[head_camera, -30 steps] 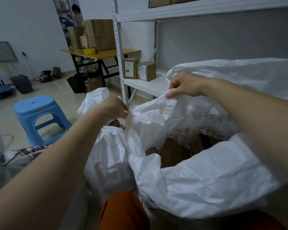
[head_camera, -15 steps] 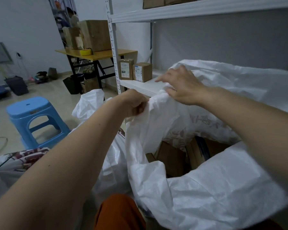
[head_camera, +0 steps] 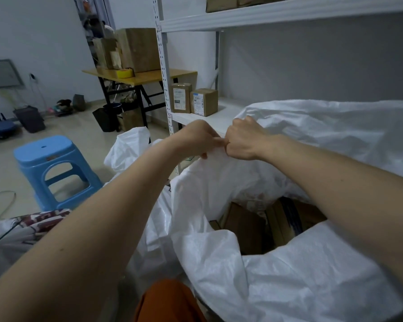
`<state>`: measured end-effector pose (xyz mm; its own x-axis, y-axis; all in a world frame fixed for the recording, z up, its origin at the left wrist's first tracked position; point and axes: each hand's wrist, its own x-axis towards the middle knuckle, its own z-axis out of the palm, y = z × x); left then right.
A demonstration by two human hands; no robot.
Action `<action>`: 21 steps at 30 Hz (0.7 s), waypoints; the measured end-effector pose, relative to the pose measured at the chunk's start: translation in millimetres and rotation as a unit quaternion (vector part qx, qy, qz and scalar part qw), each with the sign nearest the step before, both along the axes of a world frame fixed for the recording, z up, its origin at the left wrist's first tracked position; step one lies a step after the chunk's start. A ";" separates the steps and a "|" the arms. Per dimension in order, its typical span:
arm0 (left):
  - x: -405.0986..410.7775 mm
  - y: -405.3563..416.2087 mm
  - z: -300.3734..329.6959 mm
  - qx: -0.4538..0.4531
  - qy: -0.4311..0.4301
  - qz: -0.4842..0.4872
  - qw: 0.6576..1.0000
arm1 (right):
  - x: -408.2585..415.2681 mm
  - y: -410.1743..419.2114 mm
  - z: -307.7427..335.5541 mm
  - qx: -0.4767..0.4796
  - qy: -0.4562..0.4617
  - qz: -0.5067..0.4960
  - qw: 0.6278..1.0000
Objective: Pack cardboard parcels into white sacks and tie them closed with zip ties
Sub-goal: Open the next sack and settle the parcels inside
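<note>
Sack (head_camera: pixel 312 282): white, mouth gaping, near edge slumped in front of the person
Parcels (head_camera: pixel 244 226): brown cardboard, deep inside the sack
Left hand (head_camera: pixel 196 138): clenched on the far rim, probably gathering the mouth for tying
Right hand (head_camera: pixel 244 140): fist on the same rim, touching the left
Zip tie: none seen
Boxes (head_camera: pixel 193 101): two on the shelf, white labels too small to read
Sack print: reddish, unreadable
</note>
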<state>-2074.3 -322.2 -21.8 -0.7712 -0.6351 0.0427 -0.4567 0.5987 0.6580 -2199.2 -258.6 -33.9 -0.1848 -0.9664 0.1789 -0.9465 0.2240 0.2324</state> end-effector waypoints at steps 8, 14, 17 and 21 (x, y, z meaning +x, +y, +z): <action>-12.0 -5.1 -11.7 -0.046 -0.090 0.026 0.995 | -10.6 12.5 24.3 -0.051 -0.231 0.024 0.971; -15.3 -16.7 -18.7 0.021 -0.027 0.126 0.991 | -35.4 15.0 40.3 -0.127 0.070 -0.058 0.988; -13.9 -21.6 -24.3 0.077 -0.001 0.161 0.984 | -39.2 13.5 45.2 -0.121 -0.053 -0.136 0.982; 5.7 -39.6 -35.1 0.172 0.062 0.240 0.953 | -48.4 15.3 64.2 -0.043 -0.279 -0.148 0.948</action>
<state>-2068.6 -361.8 -57.0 -0.3906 -0.9065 -0.1601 -0.5303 0.0794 0.8441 -2247.5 -243.3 30.3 -0.5343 -0.8438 0.0501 -0.8095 0.4937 -0.3177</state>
